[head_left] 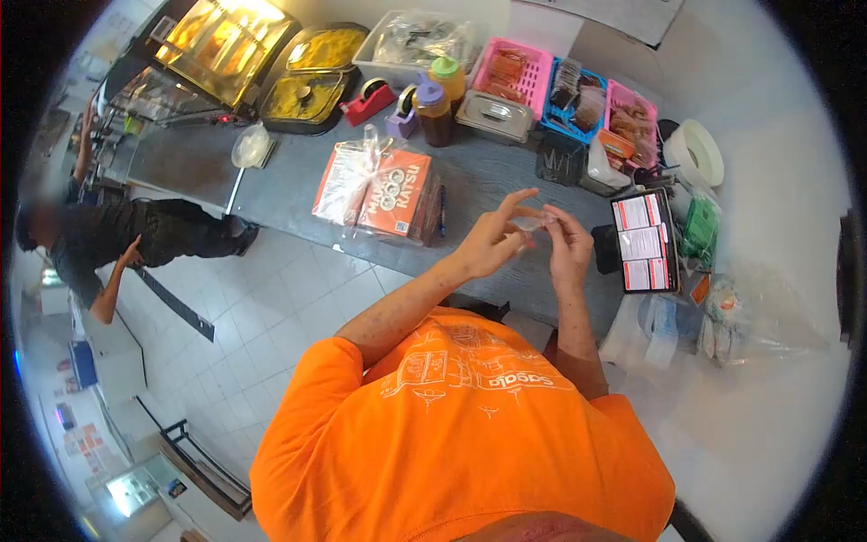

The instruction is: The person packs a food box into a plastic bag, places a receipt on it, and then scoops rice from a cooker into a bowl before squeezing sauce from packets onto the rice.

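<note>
My left hand (492,239) is raised above the counter's front edge, its fingers spread apart. Close beside it, my right hand (569,248) has thumb and fingertips pinched together. A small pale, see-through sliver (531,225) shows between the two hands; whether it is tape or plastic I cannot make out. Left of my hands, an orange box (397,200) with white lettering, wrapped in clear plastic, lies on the grey counter (298,172). A tablet (643,242) with red and white panels on its screen stands to the right.
Behind the box are a red tape dispenser (368,101), a purple tape dispenser (401,119), sauce bottles (435,113) and a lidded steel container (495,116). Pink baskets (513,70) and a blue basket (574,98) hold packets. At left, a person in dark clothes (135,230) stands near a lit display case (221,45).
</note>
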Action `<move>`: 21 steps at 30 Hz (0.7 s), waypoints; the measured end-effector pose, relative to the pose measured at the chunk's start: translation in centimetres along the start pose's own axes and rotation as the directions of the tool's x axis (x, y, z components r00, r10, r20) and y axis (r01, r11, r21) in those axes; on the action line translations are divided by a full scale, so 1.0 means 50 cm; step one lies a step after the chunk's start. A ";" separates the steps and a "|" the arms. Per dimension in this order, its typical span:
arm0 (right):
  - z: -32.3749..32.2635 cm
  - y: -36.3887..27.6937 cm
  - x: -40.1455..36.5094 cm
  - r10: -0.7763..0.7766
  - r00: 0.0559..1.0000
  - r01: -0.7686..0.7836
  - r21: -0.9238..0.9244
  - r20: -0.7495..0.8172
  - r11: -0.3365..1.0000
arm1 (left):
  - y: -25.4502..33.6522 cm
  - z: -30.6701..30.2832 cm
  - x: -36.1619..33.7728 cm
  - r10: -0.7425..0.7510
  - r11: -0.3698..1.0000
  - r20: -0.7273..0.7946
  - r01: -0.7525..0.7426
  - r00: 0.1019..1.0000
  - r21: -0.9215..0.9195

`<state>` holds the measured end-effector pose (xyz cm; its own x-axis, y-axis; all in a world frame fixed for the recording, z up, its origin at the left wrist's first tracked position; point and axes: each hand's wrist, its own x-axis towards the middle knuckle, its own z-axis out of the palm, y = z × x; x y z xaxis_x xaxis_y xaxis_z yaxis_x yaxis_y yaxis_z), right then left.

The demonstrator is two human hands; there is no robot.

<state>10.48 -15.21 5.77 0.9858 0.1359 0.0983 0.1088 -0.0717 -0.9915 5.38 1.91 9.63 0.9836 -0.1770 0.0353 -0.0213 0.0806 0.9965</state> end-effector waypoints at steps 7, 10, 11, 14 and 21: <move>0.018 0.002 -0.010 -0.014 0.998 0.011 0.046 0.066 0.999 | -0.004 -0.010 -0.034 0.124 0.992 0.081 -0.120 0.989 -0.050; 0.055 -0.013 -0.015 -0.003 0.997 -0.008 0.134 0.082 0.991 | -0.007 -0.048 -0.019 0.209 0.954 0.251 -0.254 0.945 0.160; 0.076 -0.027 -0.024 -0.029 0.999 0.026 0.067 0.043 0.997 | -0.009 -0.065 -0.018 0.217 0.924 0.316 -0.299 0.923 0.237; 0.115 -0.063 -0.035 0.011 1.000 -0.007 -0.243 0.015 0.970 | 0.000 -0.110 -0.034 0.259 0.846 0.324 -0.376 0.910 0.378; 0.141 -0.038 0.003 0.204 0.979 -0.192 0.413 0.015 0.890 | 0.039 -0.305 -0.116 0.081 0.475 0.200 -0.214 0.976 0.854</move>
<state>9.51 -8.10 7.07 0.9852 0.1330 -0.1077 -0.1454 0.3178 -0.9369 2.39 18.06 10.22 0.9229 -0.3621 0.1307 -0.3737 -0.7613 0.5298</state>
